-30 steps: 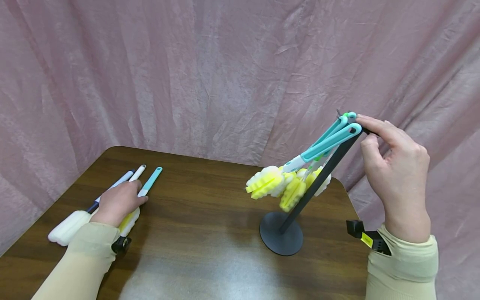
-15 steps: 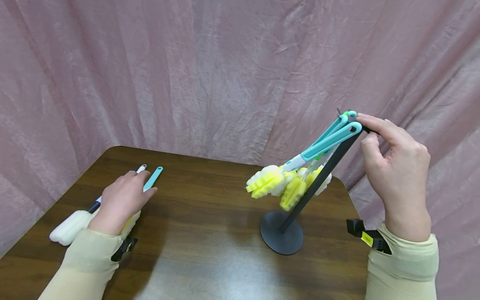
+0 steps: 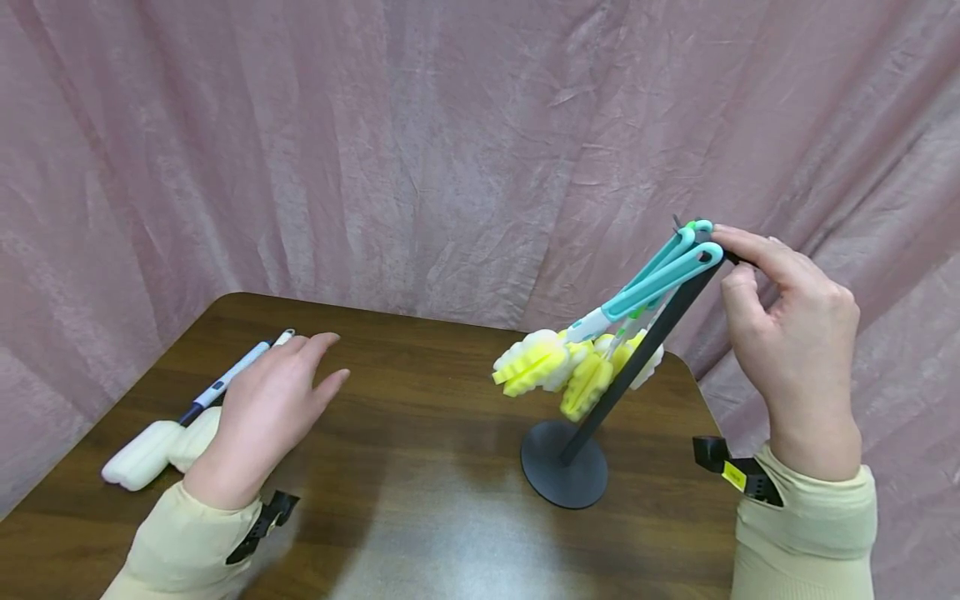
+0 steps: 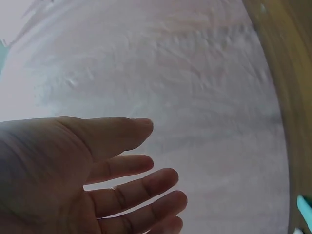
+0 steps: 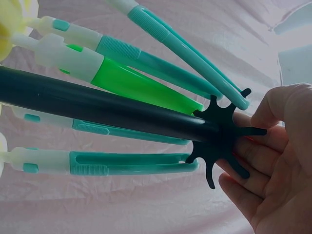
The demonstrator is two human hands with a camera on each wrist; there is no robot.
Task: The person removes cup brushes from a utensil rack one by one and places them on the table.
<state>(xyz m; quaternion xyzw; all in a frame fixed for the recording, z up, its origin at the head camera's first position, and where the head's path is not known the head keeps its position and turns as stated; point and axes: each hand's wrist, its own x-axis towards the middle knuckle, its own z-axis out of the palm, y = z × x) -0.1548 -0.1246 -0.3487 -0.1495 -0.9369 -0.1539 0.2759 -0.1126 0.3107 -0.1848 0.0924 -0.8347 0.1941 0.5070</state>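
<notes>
– At the right of the tabletop [image 3: 450,467], what stands?
– Black hook stand [image 3: 633,377]. Brushes hang from its hooks: four turquoise handles [image 3: 660,283] and one green handle [image 5: 141,87], yellow-and-white sponge heads [image 3: 532,362] lowest.
– Right hand [image 3: 798,358]?
– Fingers touch the stand's hooked top [image 5: 214,134], thumb beside one hook. Cannot tell whether they pinch it.
– Left hand [image 3: 270,404]?
– Raised at the left side, holding nothing; fingers loosely extended, thumb spread apart from them.
– Nearest it?
– Two white-sponge brushes lying side by side: a blue-handled brush [image 3: 232,373] farther out, and a white-handled brush [image 3: 197,437] partly hidden by that hand.
– Backdrop?
– Pink curtain [image 3: 375,150], creased.
</notes>
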